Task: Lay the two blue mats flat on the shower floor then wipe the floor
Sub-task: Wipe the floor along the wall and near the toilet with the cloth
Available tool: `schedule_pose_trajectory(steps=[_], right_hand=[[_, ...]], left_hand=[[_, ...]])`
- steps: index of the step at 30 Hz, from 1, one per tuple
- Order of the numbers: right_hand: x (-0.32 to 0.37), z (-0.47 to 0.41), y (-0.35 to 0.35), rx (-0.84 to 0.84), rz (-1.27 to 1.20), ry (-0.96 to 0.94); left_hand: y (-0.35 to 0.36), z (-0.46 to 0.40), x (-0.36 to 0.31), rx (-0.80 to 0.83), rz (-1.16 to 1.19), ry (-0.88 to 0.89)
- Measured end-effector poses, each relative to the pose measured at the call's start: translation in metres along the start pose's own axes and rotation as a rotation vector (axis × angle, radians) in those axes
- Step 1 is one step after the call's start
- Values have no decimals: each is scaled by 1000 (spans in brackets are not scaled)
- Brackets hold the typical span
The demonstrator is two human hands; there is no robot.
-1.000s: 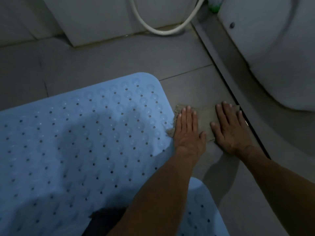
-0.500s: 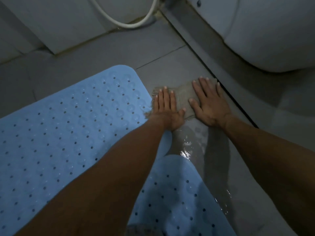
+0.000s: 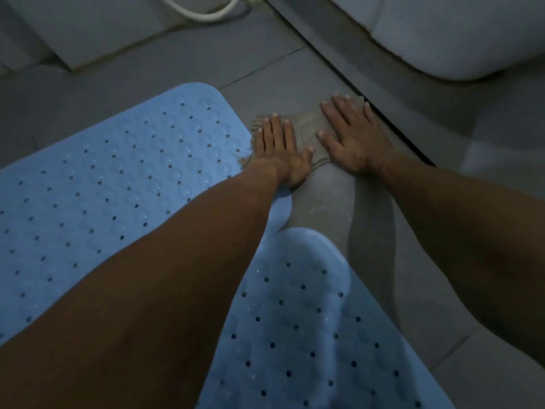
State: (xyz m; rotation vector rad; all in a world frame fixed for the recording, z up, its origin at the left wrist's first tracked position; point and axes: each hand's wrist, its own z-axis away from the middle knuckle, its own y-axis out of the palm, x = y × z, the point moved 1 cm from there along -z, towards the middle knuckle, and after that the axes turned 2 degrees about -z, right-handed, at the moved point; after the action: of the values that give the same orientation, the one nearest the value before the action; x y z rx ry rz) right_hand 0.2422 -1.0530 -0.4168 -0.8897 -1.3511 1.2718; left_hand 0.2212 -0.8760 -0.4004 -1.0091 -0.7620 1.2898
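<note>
Both mats, the larger mat (image 3: 118, 178) and the nearer mat (image 3: 309, 335), lie flat; wiping is underway. Left hand (image 3: 280, 152) and right hand (image 3: 351, 137) press a rag (image 3: 308, 129) onto the floor (image 3: 324, 208), fingers straight, gripping nothing. Next, push it across the wet tiles.

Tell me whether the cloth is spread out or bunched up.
Spread flat. The cloth lies on the floor under the straight fingers of both the left hand and right hand.
</note>
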Motion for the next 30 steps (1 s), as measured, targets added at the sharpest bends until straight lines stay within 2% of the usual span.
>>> schedule_pose_trajectory(steps=[10,19,30], right_hand=[[4,-3,-4,46,3,23],[6,-9,-16,199,81,66],[1,-10,-12,160,67,37]], left_hand=[[3,-2,4,-21,40,36],[5,-5,5,-63,65,78],[6,-7,5,-72,57,76]])
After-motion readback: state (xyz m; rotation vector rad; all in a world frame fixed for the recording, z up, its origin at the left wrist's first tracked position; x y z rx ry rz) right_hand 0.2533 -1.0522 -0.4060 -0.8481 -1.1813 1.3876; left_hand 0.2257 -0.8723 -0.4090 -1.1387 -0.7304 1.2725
